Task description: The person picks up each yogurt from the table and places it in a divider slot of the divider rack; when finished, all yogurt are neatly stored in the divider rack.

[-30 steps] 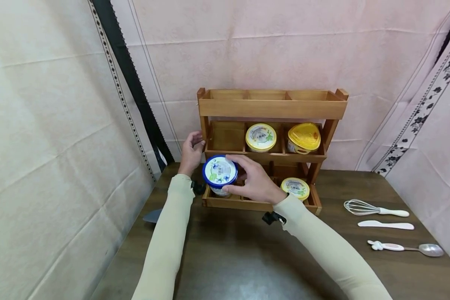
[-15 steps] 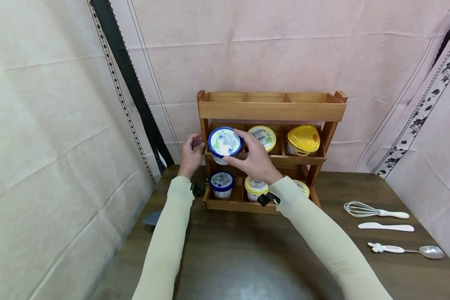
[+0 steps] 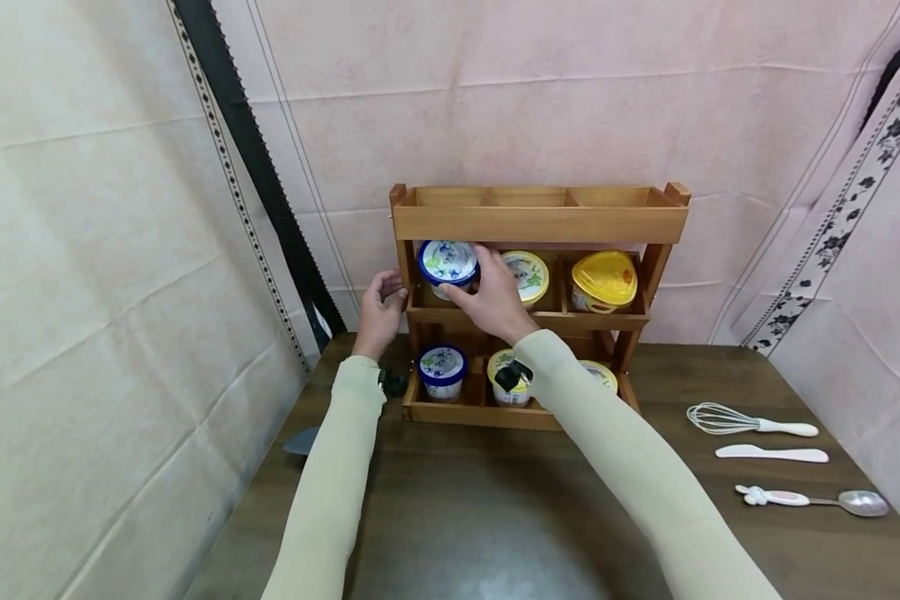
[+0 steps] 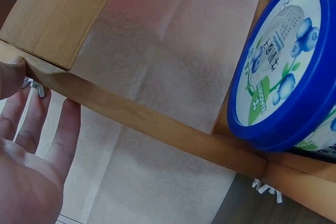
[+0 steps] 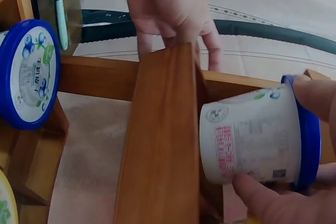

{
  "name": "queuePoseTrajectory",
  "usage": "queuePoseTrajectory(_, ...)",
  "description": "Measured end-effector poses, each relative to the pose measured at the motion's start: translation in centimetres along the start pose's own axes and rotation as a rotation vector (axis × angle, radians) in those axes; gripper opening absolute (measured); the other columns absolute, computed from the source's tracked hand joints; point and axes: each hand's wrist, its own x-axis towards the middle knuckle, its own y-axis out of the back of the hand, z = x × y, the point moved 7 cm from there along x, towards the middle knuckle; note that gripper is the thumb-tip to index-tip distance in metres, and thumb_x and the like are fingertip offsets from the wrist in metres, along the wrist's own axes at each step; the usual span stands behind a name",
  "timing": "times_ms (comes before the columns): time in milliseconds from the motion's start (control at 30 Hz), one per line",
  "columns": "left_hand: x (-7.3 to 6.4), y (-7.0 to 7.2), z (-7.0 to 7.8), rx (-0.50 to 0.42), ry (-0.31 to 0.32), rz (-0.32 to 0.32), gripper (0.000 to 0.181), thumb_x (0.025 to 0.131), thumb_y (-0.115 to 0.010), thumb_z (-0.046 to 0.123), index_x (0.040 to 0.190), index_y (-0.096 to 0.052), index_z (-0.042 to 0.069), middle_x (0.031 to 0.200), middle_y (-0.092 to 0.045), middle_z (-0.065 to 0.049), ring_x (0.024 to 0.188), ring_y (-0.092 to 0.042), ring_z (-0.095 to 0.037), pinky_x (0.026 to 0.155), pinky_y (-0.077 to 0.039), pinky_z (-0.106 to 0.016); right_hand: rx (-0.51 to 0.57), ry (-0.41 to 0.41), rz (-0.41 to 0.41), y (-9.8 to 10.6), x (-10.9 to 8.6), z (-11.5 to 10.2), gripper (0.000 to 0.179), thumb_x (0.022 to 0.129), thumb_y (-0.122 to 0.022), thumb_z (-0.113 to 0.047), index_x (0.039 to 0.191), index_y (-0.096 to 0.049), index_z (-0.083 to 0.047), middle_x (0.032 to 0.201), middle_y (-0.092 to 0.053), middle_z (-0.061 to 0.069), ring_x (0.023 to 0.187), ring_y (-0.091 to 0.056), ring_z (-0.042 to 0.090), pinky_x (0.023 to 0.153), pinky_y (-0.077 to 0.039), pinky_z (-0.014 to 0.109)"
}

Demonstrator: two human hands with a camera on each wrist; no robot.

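Observation:
My right hand (image 3: pixel 495 300) grips a blue-lidded tub (image 3: pixel 448 265) between thumb and fingers, in the left compartment of the wooden rack's (image 3: pixel 540 223) middle tier. In the right wrist view this tub's white printed side (image 5: pixel 252 140) stands behind the tier's front board. At the rack's left post is my left hand (image 3: pixel 379 317), its fingers fairly straight and fingertips (image 4: pixel 65 116) right at the post near a wing nut. Another blue-lidded tub with blueberries (image 4: pixel 278 61) sits in the bottom tier's left compartment. Beside the held tub stands a yellow-lidded one (image 3: pixel 528 275).
A yellow tub with a domed lid (image 3: pixel 605 279) fills the middle tier's right compartment. Two yellow-lidded tubs (image 3: pixel 512 395) stand below, partly behind my right arm. A whisk (image 3: pixel 746 419), knife (image 3: pixel 772 454) and spoon (image 3: pixel 810 498) lie at right; a grey-blue utensil (image 3: pixel 300 442) at left.
My right hand has carried the blue-lidded tub up and back from before the lower tier into the middle tier's left compartment. The left hand has stayed at the post.

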Motion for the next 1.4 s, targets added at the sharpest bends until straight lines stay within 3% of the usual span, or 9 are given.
queuePoseTrajectory(167,0.0,0.0,-0.1,0.008,0.004,0.001,0.034,0.107,-0.062,0.015,0.141,-0.059,0.015,0.137,-0.063,-0.011,0.133,-0.058,-0.027,0.118,-0.045,-0.05,-0.066,-0.011,-0.009,-1.1,0.3,0.2,0.092,0.097,-0.077,-0.043,0.167,-0.027,-0.01,0.169,-0.035,0.013,0.154,-0.038,0.031,0.128,-0.033,0.047)
queuePoseTrajectory(333,0.0,0.0,-0.1,0.022,0.003,0.001,0.034,0.107,-0.062,0.015,0.141,-0.06,0.015,0.136,-0.064,-0.01,0.133,-0.059,-0.028,0.118,-0.045,-0.051,-0.125,0.006,-0.025,-2.1,0.0,0.4,0.089,0.1,-0.074,-0.04,0.166,-0.028,-0.002,0.172,-0.029,0.016,0.159,-0.032,0.032,0.131,-0.028,0.047)
queuePoseTrajectory(667,-0.4,-0.2,-0.3,0.052,-0.003,0.001,0.035,0.107,-0.062,0.015,0.142,-0.059,0.017,0.137,-0.064,-0.009,0.133,-0.059,-0.028,0.119,-0.045,-0.053,-0.169,0.027,-0.001,-3.3,-1.0,0.9,0.074,0.098,-0.076,-0.038,0.154,-0.047,0.001,0.164,-0.038,0.022,0.149,-0.041,0.035,0.124,-0.039,0.048)
queuePoseTrajectory(967,-0.3,-0.3,-0.2,0.057,0.001,0.002,0.034,0.108,-0.061,0.015,0.142,-0.059,0.017,0.137,-0.063,-0.008,0.134,-0.059,-0.028,0.118,-0.047,-0.052,-0.176,0.022,-0.008,-3.6,-2.0,0.9,0.078,0.098,-0.076,-0.038,0.158,-0.042,-0.001,0.169,-0.031,0.024,0.155,-0.037,0.038,0.125,-0.039,0.05)
queuePoseTrajectory(1267,-0.3,-0.1,-0.1,0.051,0.006,0.011,0.033,0.108,-0.062,0.014,0.141,-0.059,0.016,0.137,-0.064,-0.009,0.133,-0.059,-0.028,0.118,-0.046,-0.052,-0.111,0.025,-0.032,-2.0,-3.5,-0.2,0.08,0.098,-0.072,-0.041,0.162,-0.037,-0.008,0.171,-0.03,0.021,0.156,-0.035,0.039,0.124,-0.038,0.055)
queuePoseTrajectory(1400,-0.6,-0.2,-0.1,0.059,0.015,0.026,0.032,0.108,-0.061,0.014,0.14,-0.06,0.016,0.139,-0.064,-0.008,0.134,-0.059,-0.027,0.117,-0.048,-0.052,-0.042,0.033,-0.047,-0.7,-4.7,-0.5,0.078,0.099,-0.071,-0.042,0.163,-0.037,-0.01,0.171,-0.034,0.015,0.155,-0.039,0.035,0.119,-0.046,0.051)
